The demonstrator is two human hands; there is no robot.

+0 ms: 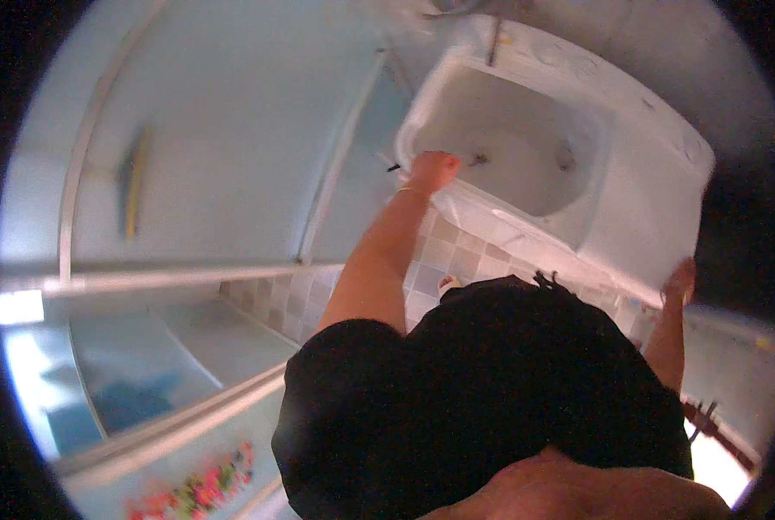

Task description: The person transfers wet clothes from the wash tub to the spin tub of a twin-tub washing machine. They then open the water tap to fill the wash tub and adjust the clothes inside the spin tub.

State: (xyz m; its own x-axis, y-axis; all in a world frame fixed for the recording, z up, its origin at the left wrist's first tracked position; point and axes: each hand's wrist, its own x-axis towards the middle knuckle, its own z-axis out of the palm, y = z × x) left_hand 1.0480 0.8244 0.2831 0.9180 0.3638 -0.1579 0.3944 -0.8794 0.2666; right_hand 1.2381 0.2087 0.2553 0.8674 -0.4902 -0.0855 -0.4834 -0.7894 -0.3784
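A white twin-tub washing machine stands in front of me, its large wash tub uncovered. Curled at the tub's near left corner is my left hand, with a thin band on the wrist. A small black-tipped item shows just left of that hand; what it is I cannot tell. My right hand clasps the machine's near right corner, fingers partly hidden. Inside the tub are two dark patches, too blurred to name. Knobs line the back panel.
Frosted panels in pale frames rise on the left, one with a yellow handle. Checkered floor tiles show between me and the machine. A floral pattern decorates a lower left panel. Brown bars are at lower right.
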